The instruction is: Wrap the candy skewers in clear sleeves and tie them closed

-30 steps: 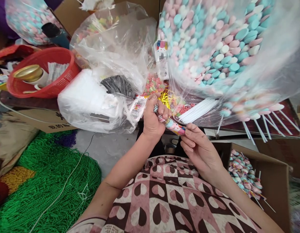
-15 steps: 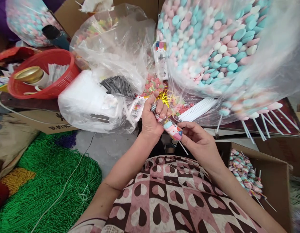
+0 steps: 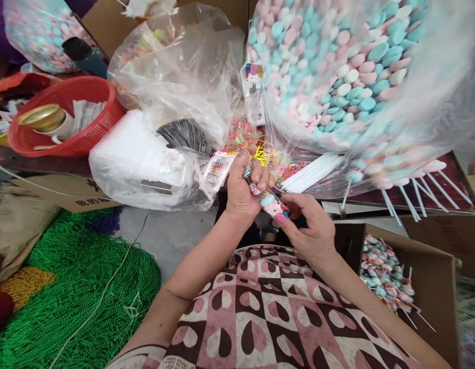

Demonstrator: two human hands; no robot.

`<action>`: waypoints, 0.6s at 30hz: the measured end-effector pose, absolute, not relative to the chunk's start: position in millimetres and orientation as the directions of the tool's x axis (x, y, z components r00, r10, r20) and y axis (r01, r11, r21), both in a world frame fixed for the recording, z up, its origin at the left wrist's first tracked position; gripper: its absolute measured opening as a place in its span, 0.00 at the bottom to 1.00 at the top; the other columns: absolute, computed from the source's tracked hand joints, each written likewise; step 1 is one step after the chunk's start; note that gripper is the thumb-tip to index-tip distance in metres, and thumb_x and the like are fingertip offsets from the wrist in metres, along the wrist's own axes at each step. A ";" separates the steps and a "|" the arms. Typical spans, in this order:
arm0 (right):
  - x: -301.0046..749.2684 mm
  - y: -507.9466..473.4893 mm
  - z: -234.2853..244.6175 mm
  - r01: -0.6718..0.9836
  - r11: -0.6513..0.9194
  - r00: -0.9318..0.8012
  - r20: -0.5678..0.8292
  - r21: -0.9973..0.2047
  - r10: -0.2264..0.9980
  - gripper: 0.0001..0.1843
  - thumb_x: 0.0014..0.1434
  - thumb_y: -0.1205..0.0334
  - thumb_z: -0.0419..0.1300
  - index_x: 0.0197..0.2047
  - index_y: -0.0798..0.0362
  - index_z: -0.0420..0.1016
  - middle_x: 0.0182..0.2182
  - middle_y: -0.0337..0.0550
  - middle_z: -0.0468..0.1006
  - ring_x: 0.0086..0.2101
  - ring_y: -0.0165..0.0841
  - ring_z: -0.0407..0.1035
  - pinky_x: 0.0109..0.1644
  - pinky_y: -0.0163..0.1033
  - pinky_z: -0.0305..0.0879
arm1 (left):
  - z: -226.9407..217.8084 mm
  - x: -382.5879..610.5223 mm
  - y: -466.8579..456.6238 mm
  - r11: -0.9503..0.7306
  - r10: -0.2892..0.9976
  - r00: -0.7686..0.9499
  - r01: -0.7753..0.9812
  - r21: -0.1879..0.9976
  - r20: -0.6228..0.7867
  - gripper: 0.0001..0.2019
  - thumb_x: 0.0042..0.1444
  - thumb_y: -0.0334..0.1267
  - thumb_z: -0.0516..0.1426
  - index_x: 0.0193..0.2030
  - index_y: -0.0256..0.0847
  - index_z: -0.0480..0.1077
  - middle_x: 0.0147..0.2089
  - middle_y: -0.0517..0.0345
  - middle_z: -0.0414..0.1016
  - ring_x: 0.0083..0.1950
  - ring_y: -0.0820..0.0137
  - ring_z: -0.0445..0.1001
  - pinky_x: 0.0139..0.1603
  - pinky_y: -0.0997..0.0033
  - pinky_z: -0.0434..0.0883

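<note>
My left hand [image 3: 245,187] is closed round a small printed wrapper with a lollipop [image 3: 273,205] in it, holding it over my lap. My right hand [image 3: 310,228] pinches the lower end of that wrapped lollipop with thumb and fingers, touching its stick end. Just behind the hands lie gold twist ties [image 3: 262,154], loose white sticks [image 3: 312,174] and small coloured candies [image 3: 241,134] on the dark table edge.
A huge clear bag of pink, blue and white lollipops [image 3: 337,77] hangs at the upper right. Crumpled plastic bags [image 3: 171,82] and a red basket [image 3: 83,138] stand at the left. A cardboard box with wrapped lollipops [image 3: 387,277] is at the right; green beads [image 3: 76,277] lie lower left.
My right hand has moved up and left, closing onto the lower end of the wrapped lollipop, where its stick is now hidden. My left hand has kept its grip in place.
</note>
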State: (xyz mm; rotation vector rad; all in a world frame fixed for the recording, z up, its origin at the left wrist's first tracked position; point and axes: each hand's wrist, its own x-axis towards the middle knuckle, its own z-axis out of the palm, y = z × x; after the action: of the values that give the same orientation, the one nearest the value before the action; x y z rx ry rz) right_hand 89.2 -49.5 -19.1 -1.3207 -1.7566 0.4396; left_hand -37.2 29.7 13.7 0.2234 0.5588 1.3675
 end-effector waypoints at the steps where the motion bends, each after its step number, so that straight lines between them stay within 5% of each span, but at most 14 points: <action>1: 88.9 -48.5 -20.0 0.601 0.392 -0.092 0.428 -0.696 0.899 0.15 0.58 0.64 0.61 0.50 0.49 0.71 0.39 0.43 0.78 0.32 0.33 0.70 0.34 0.38 0.67 | 13.3 -36.3 29.2 0.214 0.962 0.102 -0.856 0.470 -0.253 0.12 0.64 0.38 0.50 0.33 0.43 0.71 0.14 0.69 0.51 0.12 0.79 0.54 0.19 0.78 0.61; 18: 90.6 -50.1 -28.0 0.654 0.306 -0.007 0.399 -0.692 0.917 0.13 0.59 0.67 0.58 0.47 0.47 0.73 0.34 0.40 0.79 0.30 0.32 0.71 0.36 0.38 0.68 | 0.3 -32.0 35.4 0.212 0.937 0.039 -0.853 0.478 -0.347 0.08 0.61 0.38 0.53 0.32 0.43 0.68 0.16 0.70 0.50 0.15 0.80 0.56 0.23 0.78 0.63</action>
State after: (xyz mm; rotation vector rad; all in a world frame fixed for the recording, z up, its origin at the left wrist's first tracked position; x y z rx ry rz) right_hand 90.6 -50.1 -28.0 -1.4246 -1.7368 0.3953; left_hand -32.0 35.4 0.3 0.1547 0.6690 1.3804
